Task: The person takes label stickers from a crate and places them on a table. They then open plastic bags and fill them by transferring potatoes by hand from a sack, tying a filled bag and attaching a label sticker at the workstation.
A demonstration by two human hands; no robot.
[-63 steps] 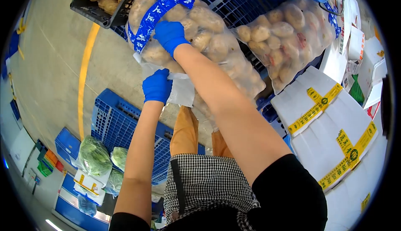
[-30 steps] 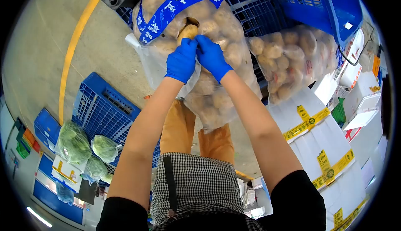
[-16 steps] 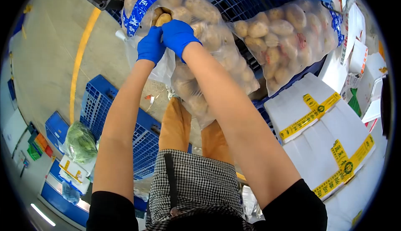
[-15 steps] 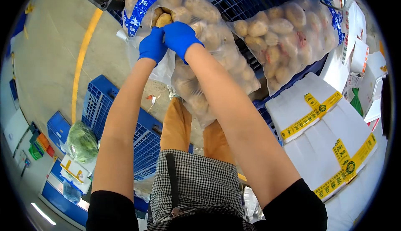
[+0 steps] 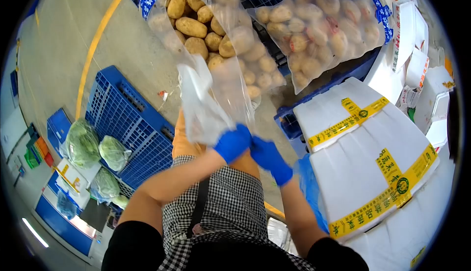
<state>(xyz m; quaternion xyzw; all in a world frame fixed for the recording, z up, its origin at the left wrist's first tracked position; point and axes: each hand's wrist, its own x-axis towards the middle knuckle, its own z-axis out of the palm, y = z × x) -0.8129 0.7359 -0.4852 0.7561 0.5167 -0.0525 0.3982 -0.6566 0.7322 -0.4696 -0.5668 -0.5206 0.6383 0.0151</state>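
Observation:
A large plastic sack of potatoes (image 5: 267, 65) lies in front of me with a wide opening in its upper side, and bare potatoes (image 5: 192, 27) show inside. Whitish, see-through plastic film (image 5: 201, 109) hangs from the opening down toward my waist. My left hand (image 5: 233, 143), in a blue glove, is closed on the film's lower end. Against its fingertips is my right hand (image 5: 271, 160), also blue-gloved and closed; whatever its fingers grip is hidden. Whether the film belongs to the sack or is a separate bag, I cannot tell.
A second full potato sack (image 5: 324, 30) lies to the right on a blue pallet (image 5: 289, 124). White foam boxes (image 5: 363, 163) with yellow tape are stacked at my right. At left stand another blue pallet (image 5: 127, 124) and wrapped green vegetables (image 5: 83, 143).
Both hands have come down from the sack to my waist, with the plastic film drawn along. The opening is much wider, exposing several potatoes. The view has shifted slightly.

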